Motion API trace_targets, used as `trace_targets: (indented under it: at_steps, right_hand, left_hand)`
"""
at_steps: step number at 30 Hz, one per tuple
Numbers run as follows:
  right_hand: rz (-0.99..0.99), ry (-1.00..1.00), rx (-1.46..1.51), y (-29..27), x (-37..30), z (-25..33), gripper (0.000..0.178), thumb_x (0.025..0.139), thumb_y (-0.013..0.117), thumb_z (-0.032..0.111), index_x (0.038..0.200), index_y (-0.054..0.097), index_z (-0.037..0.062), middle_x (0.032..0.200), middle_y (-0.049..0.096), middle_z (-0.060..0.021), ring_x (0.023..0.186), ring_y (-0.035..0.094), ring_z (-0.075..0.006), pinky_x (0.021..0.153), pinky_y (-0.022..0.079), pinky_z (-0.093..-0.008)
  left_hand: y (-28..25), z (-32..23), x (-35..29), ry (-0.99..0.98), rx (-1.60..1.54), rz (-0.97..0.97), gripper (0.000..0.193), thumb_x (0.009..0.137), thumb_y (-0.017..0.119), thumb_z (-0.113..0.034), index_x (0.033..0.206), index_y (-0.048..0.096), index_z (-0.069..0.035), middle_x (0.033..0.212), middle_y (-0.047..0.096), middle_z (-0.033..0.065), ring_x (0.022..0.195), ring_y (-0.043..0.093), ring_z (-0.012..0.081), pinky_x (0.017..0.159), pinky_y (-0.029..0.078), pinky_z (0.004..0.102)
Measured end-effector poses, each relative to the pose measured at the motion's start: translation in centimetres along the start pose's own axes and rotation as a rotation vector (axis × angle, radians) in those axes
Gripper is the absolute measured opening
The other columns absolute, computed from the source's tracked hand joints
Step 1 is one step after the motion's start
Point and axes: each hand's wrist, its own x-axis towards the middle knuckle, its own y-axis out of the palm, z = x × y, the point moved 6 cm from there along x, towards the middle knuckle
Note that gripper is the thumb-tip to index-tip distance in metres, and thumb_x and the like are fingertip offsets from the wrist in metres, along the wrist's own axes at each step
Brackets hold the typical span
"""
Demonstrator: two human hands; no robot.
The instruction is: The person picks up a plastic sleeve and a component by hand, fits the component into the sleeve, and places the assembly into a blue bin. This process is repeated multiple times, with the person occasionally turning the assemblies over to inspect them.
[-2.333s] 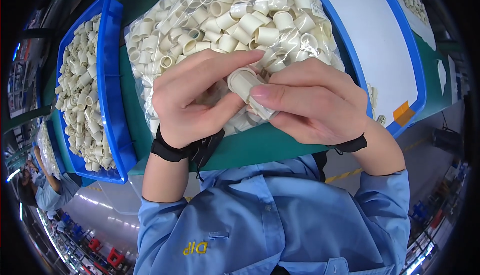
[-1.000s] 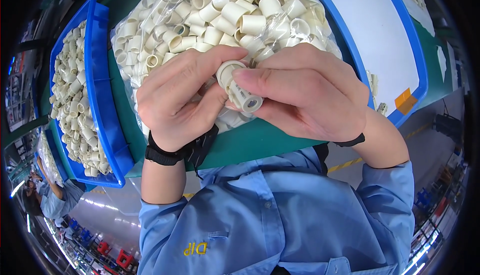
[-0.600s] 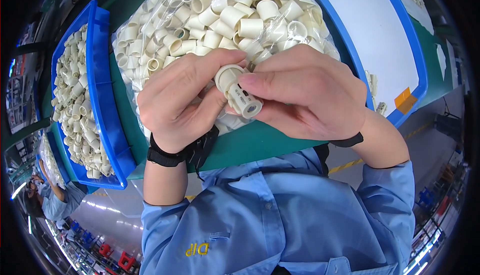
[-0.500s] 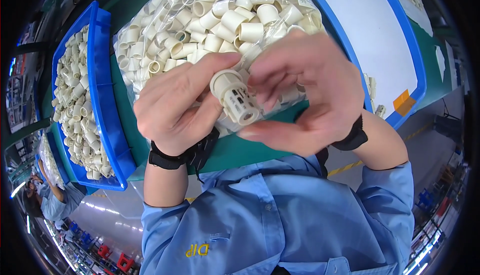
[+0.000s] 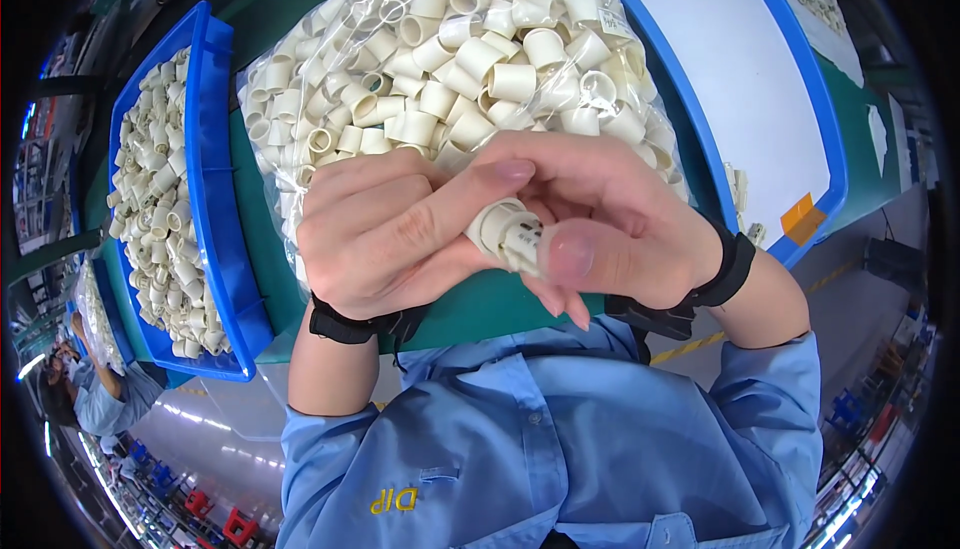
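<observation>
Between my two hands is a small cream plastic cylinder with a wider collar and dark slots in its side. My left hand pinches its collar end between thumb and forefinger. Closed round the other end is my right hand, its thumb pressed along the part, hiding much of it. Just beyond the hands lies a clear plastic bag full of short cream tube sleeves.
At the left stands a blue bin heaped with small cream parts. To the right, a blue-rimmed tray has a white bottom, orange tape and a few parts near its close edge. Another person sits far left.
My right hand, loosely curled beside the part before, has closed onto it. The part has shifted right and tilted, and its slotted side is now mostly covered.
</observation>
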Motion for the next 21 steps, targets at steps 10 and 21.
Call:
trace_targets:
  at_steps: [10,21]
  right_hand:
    - [0.052,-0.065,-0.054,0.2,0.4,0.2,0.076,0.098,0.05,0.06,0.132,0.045,-0.0076,0.079,0.06,-0.0077,0.056,0.061,-0.0111,0.046,0.049,-0.0207]
    - [0.014,-0.069,-0.273,1.3,-1.8,2.7,0.059,0.1,0.054,0.042,0.137,0.045,-0.0039,0.083,0.06,-0.0054,0.064,0.062,-0.01,0.052,0.049,-0.0212]
  left_hand:
    - [0.2,-0.2,0.6,-0.03,0.012,-0.066,0.048,0.066,0.087,-0.02,0.108,0.075,-0.001,0.059,0.054,-0.0006,0.047,0.05,0.0141,0.043,0.036,0.025]
    - [-3.2,-4.7,2.8,-0.076,0.225,-0.077,0.037,0.07,0.084,-0.017,0.099,0.076,0.003,0.087,0.066,0.0146,0.074,0.066,0.0214,0.063,0.052,0.0273]
